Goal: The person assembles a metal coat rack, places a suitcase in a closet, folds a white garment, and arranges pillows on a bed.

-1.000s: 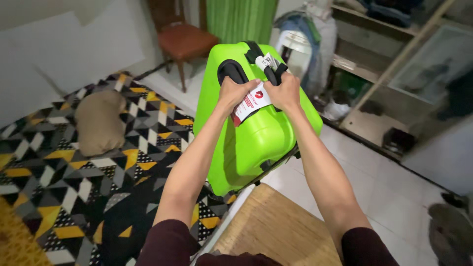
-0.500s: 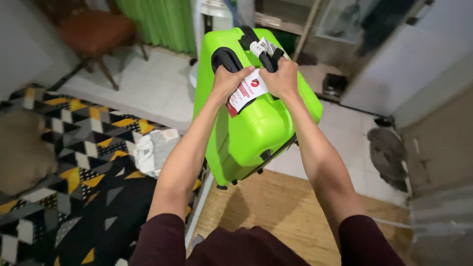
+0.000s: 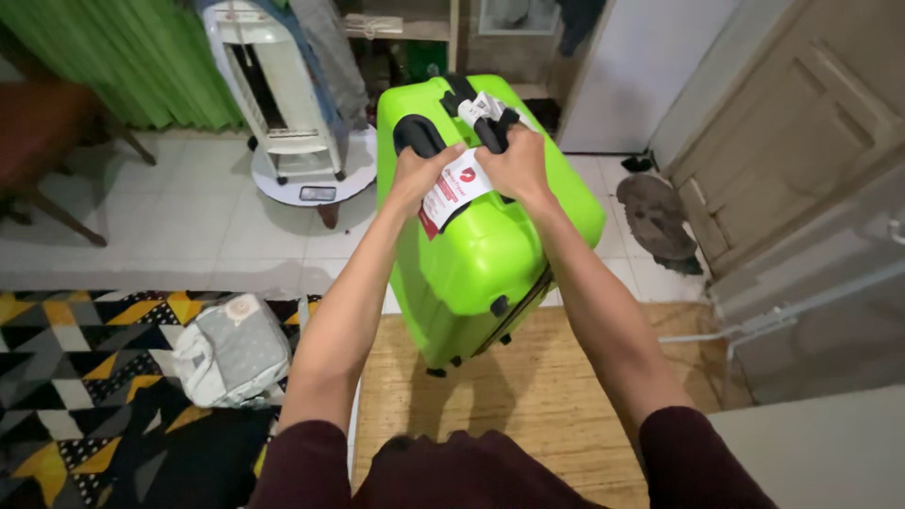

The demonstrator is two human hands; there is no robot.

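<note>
A bright green hard-shell suitcase (image 3: 481,254) is held up in front of me above a woven straw mat (image 3: 537,396). My left hand (image 3: 419,174) grips its black top handle (image 3: 419,132) from the left. My right hand (image 3: 514,162) is closed on the same handle from the right, next to a black strap with a white tag. A white and red paper luggage tag (image 3: 452,193) hangs between my two hands over the case's front.
A grey and white backpack (image 3: 231,351) lies on a black, yellow and white patterned rug (image 3: 75,377). A white air cooler (image 3: 273,85) stands on the tiled floor near a green curtain (image 3: 123,57). A wooden door (image 3: 801,141) is at right.
The view has swung right with the suitcase still in both hands: the chair and rug slid left, and the door and air cooler came into view.
</note>
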